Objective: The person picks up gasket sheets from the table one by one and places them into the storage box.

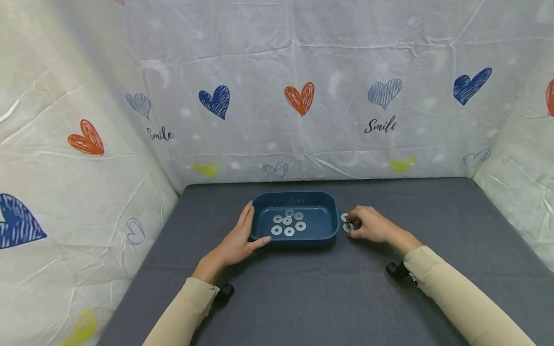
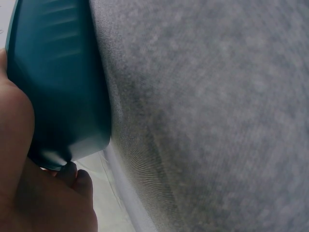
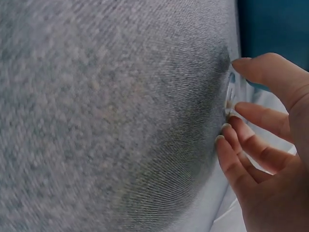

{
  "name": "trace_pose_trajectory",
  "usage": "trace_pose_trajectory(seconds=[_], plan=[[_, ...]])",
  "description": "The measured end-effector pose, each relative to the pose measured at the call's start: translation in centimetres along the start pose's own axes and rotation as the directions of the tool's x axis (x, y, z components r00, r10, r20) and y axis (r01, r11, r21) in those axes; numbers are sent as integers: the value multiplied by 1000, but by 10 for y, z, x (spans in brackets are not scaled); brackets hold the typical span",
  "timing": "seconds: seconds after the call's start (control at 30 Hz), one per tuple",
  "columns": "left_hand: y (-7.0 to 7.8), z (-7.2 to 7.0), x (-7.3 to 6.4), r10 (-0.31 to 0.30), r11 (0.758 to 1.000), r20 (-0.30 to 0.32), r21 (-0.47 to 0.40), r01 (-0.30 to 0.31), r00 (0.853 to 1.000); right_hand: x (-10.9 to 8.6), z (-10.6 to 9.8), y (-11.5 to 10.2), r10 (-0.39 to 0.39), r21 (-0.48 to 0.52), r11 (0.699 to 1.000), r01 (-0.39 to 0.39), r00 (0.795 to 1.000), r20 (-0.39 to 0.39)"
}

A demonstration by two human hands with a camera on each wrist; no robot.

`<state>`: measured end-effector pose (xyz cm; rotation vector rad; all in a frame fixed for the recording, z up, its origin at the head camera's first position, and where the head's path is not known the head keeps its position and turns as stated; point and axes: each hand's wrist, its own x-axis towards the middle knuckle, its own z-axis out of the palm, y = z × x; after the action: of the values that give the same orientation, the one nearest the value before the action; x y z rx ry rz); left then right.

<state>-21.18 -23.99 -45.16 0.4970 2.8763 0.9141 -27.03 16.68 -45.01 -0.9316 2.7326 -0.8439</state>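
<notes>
A dark blue rectangular tray stands on the grey cloth, with several flat metal washers lying inside it. My left hand holds its left end, thumb along the front rim and fingers at the left side; the left wrist view shows this hand around the tray's corner. Just right of the tray, two washers lie on the cloth. My right hand reaches down over the nearer one, its thumb and index finger apart at either side of that washer.
Grey cloth covers the table. White sheets printed with hearts hang behind it and at both sides. A black wrist device sits at the left cuff, and another at the right.
</notes>
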Motion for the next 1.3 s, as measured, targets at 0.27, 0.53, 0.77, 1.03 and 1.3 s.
trace_pose_trajectory(seconds=[0.27,0.53,0.77,1.03,1.3], plan=[[-1,0,0,5,1000,5,-9,-5,1000,7,2,3,10,-2,1000,-10,1000,3],[-1,-1,1,-1,1000,7,-13,1,1000,13,0,2,31,-2,1000,-30,999,29],[1,0,-1,-6,1000,5,-5,6,1000,15,-1,0,50,-4,999,-50,998,50],[0,0,-1,-5,1000,7,-2,5,1000,12,0,-1,55,0,998,-55,997,49],[-1,0,0,0,1000,5,-5,0,1000,9,1,-2,33,-1,999,-33,999,33]])
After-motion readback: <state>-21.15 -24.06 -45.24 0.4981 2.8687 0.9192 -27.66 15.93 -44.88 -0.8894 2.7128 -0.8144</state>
